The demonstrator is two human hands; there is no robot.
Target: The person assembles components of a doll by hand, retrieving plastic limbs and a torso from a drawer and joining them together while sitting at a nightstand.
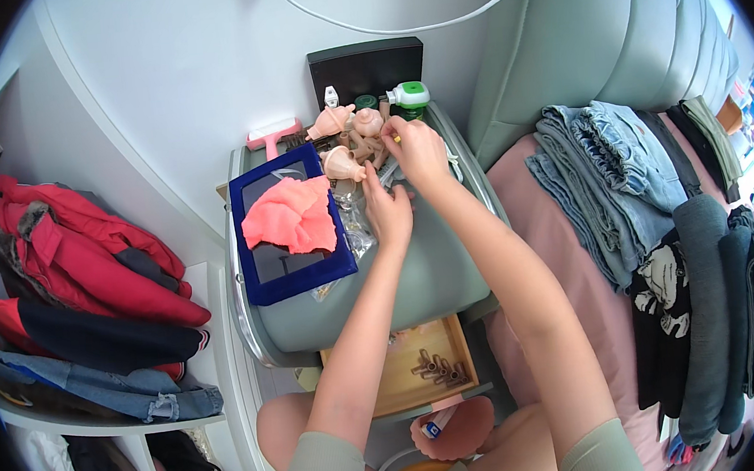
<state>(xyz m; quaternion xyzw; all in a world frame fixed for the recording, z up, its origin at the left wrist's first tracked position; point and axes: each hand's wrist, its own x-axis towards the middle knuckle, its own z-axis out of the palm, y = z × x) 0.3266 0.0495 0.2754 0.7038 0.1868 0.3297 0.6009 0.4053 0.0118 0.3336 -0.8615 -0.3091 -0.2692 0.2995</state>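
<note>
Above the grey-green top of a nightstand (382,298), my right hand (419,154) is closed in a pinch on a small yellow piece (397,139), mostly hidden by the fingers. Lower and to the left, my left hand (389,212) has its fingers stretched out, thumb apart. Its fingertips reach the narrow end of a pale pink cone-shaped piece (339,162). Around both hands lies a pile of short brown tubes (358,141), with a pale pink rounded piece (368,122) and another pale pink piece (329,122). Clear plastic bags (356,228) lie beside my left hand.
A blue-framed tray (301,287) holds a coral cloth (290,216). Behind stand a pink-handled brush (271,135), a black panel (367,68) and a green-white device (410,95). Below, an open drawer (392,405) contains brown tubes. Folded jeans (588,190) lie right; jackets (91,251) left.
</note>
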